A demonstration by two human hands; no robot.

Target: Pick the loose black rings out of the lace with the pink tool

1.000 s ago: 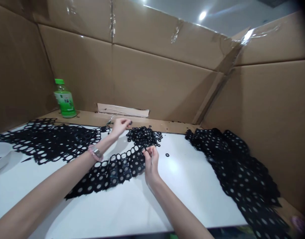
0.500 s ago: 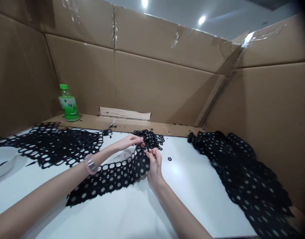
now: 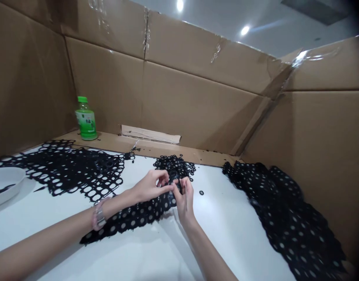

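Observation:
A black perforated sheet (image 3: 129, 218), dotted with round pale spots, runs diagonally across the white table below my hands. My right hand (image 3: 184, 203) is closed in a pinch on its upper right end, and a thin pale stick-like tool lies along the fingers. My left hand (image 3: 151, 185), with a bracelet on its wrist, reaches over the sheet. Its thumb and finger pinch at the same end, touching the right fingertips; the exact spot gripped is partly hidden. Just behind the hands lies a pile of small black rings (image 3: 176, 164). One loose ring (image 3: 201, 192) sits to the right.
Black netting with open holes (image 3: 77, 168) lies at the left, beside a white bowl (image 3: 9, 173). More black dotted sheets (image 3: 285, 210) are heaped at the right. A green bottle (image 3: 87, 123) stands at the back left. Cardboard walls (image 3: 197, 105) enclose the table.
My left hand has moved nearer and slightly right, from above the ring pile to the right fingertips. The right hand stays at the sheet's end. The camera view has shifted slightly.

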